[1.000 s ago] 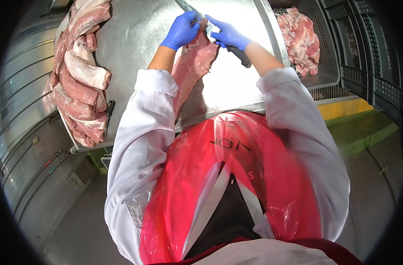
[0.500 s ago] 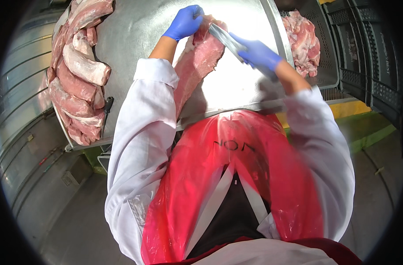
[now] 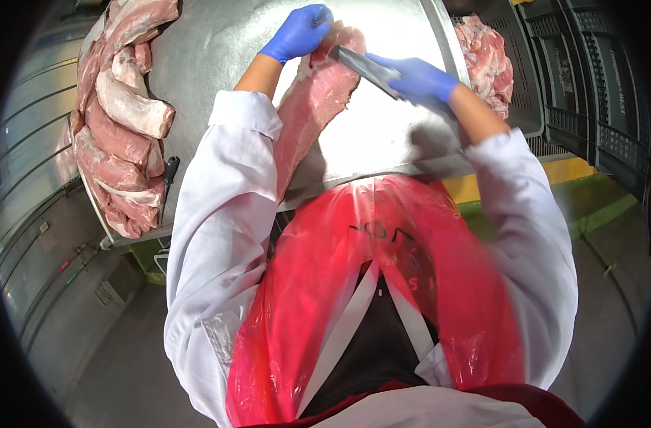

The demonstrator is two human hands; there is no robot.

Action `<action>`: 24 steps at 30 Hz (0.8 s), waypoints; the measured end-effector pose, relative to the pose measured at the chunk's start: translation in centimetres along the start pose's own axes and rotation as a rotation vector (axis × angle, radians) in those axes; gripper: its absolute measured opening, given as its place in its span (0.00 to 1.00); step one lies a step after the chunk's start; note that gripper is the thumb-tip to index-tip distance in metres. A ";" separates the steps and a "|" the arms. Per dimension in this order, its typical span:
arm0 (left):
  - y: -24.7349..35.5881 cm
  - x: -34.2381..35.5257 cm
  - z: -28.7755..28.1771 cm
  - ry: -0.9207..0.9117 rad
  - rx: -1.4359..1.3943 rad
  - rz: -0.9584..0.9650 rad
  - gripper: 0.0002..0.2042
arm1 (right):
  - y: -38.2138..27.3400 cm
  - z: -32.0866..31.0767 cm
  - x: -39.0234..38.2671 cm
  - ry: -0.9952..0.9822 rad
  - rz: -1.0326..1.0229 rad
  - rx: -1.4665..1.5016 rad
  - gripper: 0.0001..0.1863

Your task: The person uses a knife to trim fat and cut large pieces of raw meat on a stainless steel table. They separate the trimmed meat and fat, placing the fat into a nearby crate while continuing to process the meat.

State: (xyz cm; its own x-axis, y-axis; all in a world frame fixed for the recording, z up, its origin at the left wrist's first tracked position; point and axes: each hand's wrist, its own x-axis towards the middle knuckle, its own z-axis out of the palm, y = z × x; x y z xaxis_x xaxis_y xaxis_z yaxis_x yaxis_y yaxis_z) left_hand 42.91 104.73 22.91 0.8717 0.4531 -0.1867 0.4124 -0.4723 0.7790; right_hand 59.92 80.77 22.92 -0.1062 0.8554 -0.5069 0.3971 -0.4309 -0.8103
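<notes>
A long slab of pink meat [image 3: 315, 100] lies on the metal table [image 3: 204, 64], stretching from near my left forearm up to the far end. My gloved left hand [image 3: 298, 34] is closed on the left side of its far end, fingers curled and partly hidden. In my gloved right hand [image 3: 420, 80] is a knife [image 3: 366, 69], its handle hidden in the grip. The blade points up and left, its tip at the meat's surface near the far end, just right of my left hand.
Several meat pieces [image 3: 129, 107] are heaped along the table's left edge, beside a black-handled tool [image 3: 171, 171]. Past the table's raised right rim [image 3: 454, 50], a dark crate [image 3: 529, 85] holds more meat [image 3: 487, 64]. Black crates [image 3: 602, 78] stand farther right.
The knife blade has shifted slightly left over the meat's far end and shows less motion blur. My left hand keeps its grip there. The whole view has moved a little.
</notes>
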 end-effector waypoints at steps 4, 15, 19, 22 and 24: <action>0.6 0.1 -0.6 0.056 -0.068 0.135 0.07 | -1.2 0.8 2.5 -0.006 0.008 0.200 0.38; -7.6 -4.9 -2.1 -0.090 0.713 0.319 0.17 | 2.7 -0.3 -6.4 0.133 0.003 0.336 0.38; -7.1 -5.2 -2.5 -0.222 0.687 0.093 0.13 | -1.5 3.9 1.0 0.294 -0.036 0.573 0.38; -3.7 -5.6 -3.6 -0.195 0.617 0.190 0.10 | -3.8 5.8 6.3 0.331 -0.081 0.490 0.38; -0.2 -4.5 -3.9 -0.233 0.591 0.269 0.10 | -3.6 5.8 7.5 0.248 -0.039 0.440 0.38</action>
State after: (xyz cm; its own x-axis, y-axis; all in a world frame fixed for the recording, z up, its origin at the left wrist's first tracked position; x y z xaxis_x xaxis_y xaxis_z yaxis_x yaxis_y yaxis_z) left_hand 37.85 105.75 25.89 0.9709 0.1193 -0.2075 0.1910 -0.9085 0.3717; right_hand 52.41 87.07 20.38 0.1278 0.8929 -0.4318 -0.0302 -0.4317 -0.9015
